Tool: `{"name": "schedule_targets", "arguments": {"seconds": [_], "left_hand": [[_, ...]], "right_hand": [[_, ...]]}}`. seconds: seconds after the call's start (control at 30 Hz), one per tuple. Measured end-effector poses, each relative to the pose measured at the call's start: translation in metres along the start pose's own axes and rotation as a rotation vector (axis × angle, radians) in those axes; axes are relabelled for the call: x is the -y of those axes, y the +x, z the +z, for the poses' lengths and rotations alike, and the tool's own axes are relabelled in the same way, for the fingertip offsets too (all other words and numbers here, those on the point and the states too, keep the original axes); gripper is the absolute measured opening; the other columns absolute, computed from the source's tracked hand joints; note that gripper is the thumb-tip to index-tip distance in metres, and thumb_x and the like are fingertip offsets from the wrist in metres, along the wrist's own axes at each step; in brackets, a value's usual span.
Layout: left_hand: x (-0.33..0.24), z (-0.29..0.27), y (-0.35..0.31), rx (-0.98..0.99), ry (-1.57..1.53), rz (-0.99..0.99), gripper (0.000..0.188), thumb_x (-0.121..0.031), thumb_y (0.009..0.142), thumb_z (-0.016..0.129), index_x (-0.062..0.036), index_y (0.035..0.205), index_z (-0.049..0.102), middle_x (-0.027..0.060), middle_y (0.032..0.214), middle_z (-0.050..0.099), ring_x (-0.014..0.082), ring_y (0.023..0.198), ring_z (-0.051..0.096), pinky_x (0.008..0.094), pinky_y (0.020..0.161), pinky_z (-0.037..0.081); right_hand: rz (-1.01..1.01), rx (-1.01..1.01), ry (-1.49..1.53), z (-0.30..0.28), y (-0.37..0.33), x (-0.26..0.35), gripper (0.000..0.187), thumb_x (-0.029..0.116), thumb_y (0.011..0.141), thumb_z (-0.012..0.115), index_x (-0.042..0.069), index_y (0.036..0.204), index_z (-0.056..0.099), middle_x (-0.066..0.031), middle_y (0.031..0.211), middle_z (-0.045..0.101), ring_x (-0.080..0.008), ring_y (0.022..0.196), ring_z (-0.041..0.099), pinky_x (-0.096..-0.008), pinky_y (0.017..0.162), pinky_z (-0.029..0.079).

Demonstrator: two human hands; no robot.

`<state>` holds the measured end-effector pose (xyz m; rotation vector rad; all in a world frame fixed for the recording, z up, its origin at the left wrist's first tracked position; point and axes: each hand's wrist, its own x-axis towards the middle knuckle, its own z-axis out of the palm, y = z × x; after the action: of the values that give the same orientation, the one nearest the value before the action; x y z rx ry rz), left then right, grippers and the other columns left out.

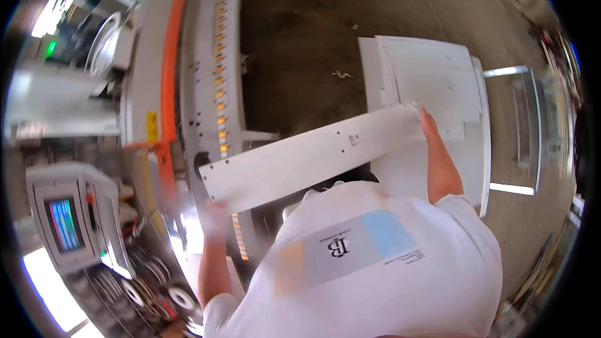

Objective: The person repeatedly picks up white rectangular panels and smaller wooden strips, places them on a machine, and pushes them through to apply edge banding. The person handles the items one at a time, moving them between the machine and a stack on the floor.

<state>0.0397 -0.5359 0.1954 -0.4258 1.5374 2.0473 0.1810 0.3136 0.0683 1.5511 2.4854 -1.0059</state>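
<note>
A long white panel (307, 156) with small dark holes near its ends and middle lies slantwise in front of my body, its right end farther away than its left. My right hand (429, 124) grips the panel's right end, fingers mostly hidden by it. At the near left corner is my left hand (216, 216), blurred, with its fingers against the panel's edge. The panel's left end overlaps the machine's rail of yellow rollers (220, 81). Beyond my right hand, the panel's right end passes over a stack of white boards (432, 75).
An orange guard strip (170, 56) runs along the machine at left. A control box with a lit screen (64, 224) stands at lower left, above several rolls of banding (181, 298). On the right is a metal frame (532, 131). A small scrap (341, 75) lies on the brown floor.
</note>
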Motion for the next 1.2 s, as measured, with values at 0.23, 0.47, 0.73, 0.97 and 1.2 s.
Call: {"name": "schedule_targets", "arguments": {"seconds": [0.23, 0.47, 0.73, 0.97, 1.2], "left_hand": [[-0.015, 0.001, -0.034, 0.111, -0.343, 0.211, 0.059, -0.042, 0.092, 0.059, -0.0017, 0.134, 0.055, 0.0143, 0.126, 0.065, 0.0333, 0.112, 0.064, 0.0490, 0.095, 0.051], [0.029, -0.028, 0.001, -0.313, -0.630, 0.309, 0.038, -0.041, 0.101, 0.053, -0.0061, 0.114, 0.061, 0.0051, 0.108, 0.069, 0.0190, 0.097, 0.065, 0.0364, 0.087, 0.051], [0.015, 0.019, 0.027, -0.655, -0.285, 0.405, 0.066, -0.009, 0.097, 0.062, -0.0111, 0.156, 0.030, 0.0053, 0.105, 0.068, 0.0117, 0.087, 0.061, 0.0290, 0.070, 0.048], [0.017, 0.036, 0.039, -0.852, -0.195, 0.413, 0.081, -0.008, 0.098, 0.061, -0.0148, 0.163, 0.013, 0.0072, 0.097, 0.069, 0.0112, 0.070, 0.059, 0.0267, 0.059, 0.046], [0.011, 0.036, 0.059, -0.796, -0.295, 0.454, 0.079, -0.002, 0.096, 0.062, -0.0145, 0.162, 0.020, 0.0091, 0.101, 0.070, 0.0142, 0.074, 0.065, 0.0288, 0.060, 0.053]], "right_hand": [[0.286, 0.201, 0.809, 0.020, -0.056, 0.005, 0.076, 0.067, 0.097, 0.044, 0.001, 0.130, 0.065, -0.0123, 0.122, 0.069, -0.0282, 0.113, 0.065, -0.0415, 0.101, 0.050], [0.212, 0.535, 1.096, 0.050, -0.136, 0.046, 0.065, 0.056, 0.103, 0.039, 0.005, 0.140, 0.056, -0.0104, 0.139, 0.060, -0.0279, 0.124, 0.059, -0.0413, 0.107, 0.045], [0.191, 0.787, 0.929, 0.064, -0.245, 0.145, 0.050, 0.046, 0.101, 0.050, 0.007, 0.131, 0.060, -0.0090, 0.128, 0.066, -0.0228, 0.115, 0.063, -0.0392, 0.098, 0.049], [0.040, 0.750, 0.367, 0.062, -0.255, 0.162, 0.047, 0.050, 0.092, 0.062, 0.009, 0.115, 0.064, -0.0038, 0.101, 0.068, -0.0151, 0.088, 0.066, -0.0331, 0.063, 0.048], [0.074, 0.685, 0.293, 0.056, -0.261, 0.204, 0.055, 0.050, 0.093, 0.063, 0.009, 0.129, 0.061, -0.0057, 0.113, 0.069, -0.0187, 0.098, 0.068, -0.0346, 0.069, 0.054]]}}
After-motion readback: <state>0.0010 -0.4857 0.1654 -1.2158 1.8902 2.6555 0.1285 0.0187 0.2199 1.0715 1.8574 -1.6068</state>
